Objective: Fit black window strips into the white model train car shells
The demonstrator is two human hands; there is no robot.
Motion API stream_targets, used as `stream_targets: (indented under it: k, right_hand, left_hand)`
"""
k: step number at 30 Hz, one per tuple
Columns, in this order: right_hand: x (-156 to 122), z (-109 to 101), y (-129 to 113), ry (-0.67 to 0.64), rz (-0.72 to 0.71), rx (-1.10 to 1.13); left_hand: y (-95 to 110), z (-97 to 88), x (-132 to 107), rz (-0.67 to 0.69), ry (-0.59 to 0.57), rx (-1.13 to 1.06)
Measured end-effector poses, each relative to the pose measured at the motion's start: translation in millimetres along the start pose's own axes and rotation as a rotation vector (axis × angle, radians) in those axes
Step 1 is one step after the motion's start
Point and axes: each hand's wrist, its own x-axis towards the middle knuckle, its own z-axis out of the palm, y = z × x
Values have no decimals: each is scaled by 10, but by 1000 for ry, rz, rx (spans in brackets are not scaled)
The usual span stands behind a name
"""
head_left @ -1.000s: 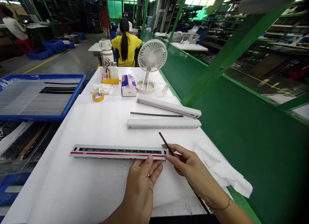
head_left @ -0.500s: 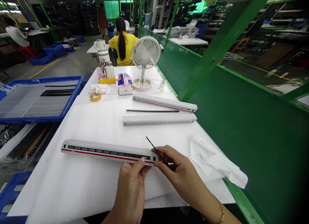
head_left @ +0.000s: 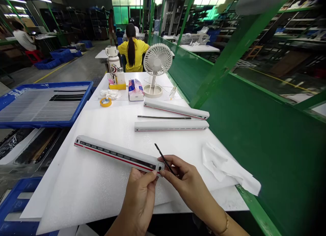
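Observation:
A long white model train shell [head_left: 117,154] with a red stripe and dark windows is lifted at its near end, slanting away to the far left. My left hand [head_left: 142,192] grips that near end from below, fingers closed. My right hand [head_left: 182,178] pinches a thin black stick [head_left: 163,158] and touches the shell's end with its fingertips. Two more white shells [head_left: 175,110] [head_left: 171,125] lie further back with a dark strip [head_left: 164,117] between them. A white cloth [head_left: 226,168] lies to the right of my right hand.
A white foam sheet [head_left: 84,188] covers the table. At the far end stand a white fan [head_left: 156,64], a tissue pack [head_left: 135,89], yellow tape roll [head_left: 105,102] and a bottle [head_left: 113,61]. A blue tray [head_left: 43,103] of strips sits left. A green partition [head_left: 229,103] runs along the right. A person in yellow sits ahead.
The shell has been rolled from lying flat to its side and its near end lifted, so it slants to the far left. Both hands stayed at its right end.

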Motion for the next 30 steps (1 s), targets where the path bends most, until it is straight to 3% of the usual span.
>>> stream_targets:
  k: [7,11,16,22,30]
  right_hand:
    - [-26,58,-125,32,-358,-407]
    - [-2,103,-193,36,-393,-607]
    - [26,145,-207,24,-307,-685]
    - [80,130,-351,-40,-159,-707]
    - [168,25,-643,-165,2,-451]
  left_hand:
    - [-22,-6,49,15,5,-44]
    - [-20,-15,58,27,-7,-102]
    - [-17,-38,18,16,-65,-120]
    - [-42,-66,6,74,-18,9]
    - [28,-71,-1,-16,23,57]
